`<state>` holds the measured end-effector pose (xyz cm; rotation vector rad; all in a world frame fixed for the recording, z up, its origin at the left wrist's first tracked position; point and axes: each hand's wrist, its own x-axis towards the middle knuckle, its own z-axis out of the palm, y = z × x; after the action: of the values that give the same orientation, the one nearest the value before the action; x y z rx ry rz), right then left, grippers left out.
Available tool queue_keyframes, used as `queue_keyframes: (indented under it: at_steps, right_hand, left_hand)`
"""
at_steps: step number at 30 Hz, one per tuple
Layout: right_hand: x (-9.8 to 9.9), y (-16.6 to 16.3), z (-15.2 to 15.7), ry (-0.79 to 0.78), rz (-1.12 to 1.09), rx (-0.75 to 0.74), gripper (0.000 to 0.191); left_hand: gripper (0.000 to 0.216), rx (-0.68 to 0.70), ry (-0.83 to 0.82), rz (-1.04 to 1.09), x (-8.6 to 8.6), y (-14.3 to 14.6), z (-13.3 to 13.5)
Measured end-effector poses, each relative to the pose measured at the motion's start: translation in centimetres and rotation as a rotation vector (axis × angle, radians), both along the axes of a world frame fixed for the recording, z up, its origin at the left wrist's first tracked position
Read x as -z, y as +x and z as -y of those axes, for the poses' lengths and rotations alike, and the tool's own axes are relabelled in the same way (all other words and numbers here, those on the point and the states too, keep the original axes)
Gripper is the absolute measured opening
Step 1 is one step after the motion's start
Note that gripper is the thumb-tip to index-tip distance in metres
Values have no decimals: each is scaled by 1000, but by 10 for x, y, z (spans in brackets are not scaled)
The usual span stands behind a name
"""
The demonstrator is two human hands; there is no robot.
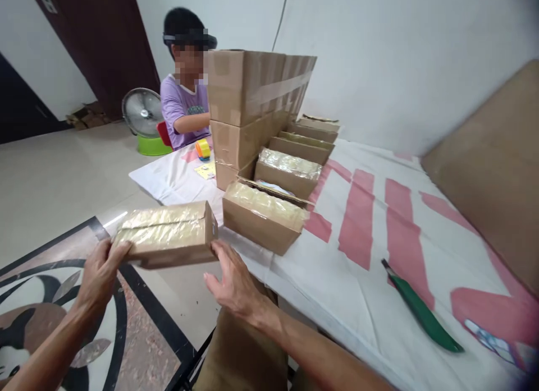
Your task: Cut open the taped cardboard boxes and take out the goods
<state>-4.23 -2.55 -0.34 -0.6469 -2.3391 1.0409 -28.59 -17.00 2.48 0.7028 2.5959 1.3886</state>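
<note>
A long cardboard box (pixel 168 253), its top covered by shiny clear tape, is held up off the table's left front edge. My left hand (pixel 103 262) grips its left end, thumb on top. Against the right end press the fingers of my right hand (pixel 238 279), with the thumb spread away below. Just right of it on the table stands a similar taped box (pixel 263 217) with a raised flap. Behind that one, several more such boxes, among them a shiny-topped box (pixel 288 172), run back in a row.
Tall stacked cartons (pixel 244 88) rise along the table's left side. A person (pixel 185 99) in a purple shirt sits behind them, near tape rolls (pixel 202 149) and a fan (pixel 144 113). A green-handled knife (pixel 425 312) lies on the white-and-red tablecloth (pixel 357 290). A large cardboard sheet (pixel 492 172) leans at right.
</note>
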Motion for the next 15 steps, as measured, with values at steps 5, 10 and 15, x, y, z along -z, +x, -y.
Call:
queue_keyframes:
  at_steps: [5, 10, 15]
  right_hand:
    - [-29, 119, 31, 37, 10, 27, 35]
    - [-38, 229, 58, 291, -29, 259, 27]
    - [-40, 314, 73, 434, -12, 618, 19]
  left_hand:
    - [55, 207, -200, 129, -6, 62, 56]
    - [51, 569, -218, 65, -18, 145, 40]
    - [41, 830, -60, -34, -39, 228, -29]
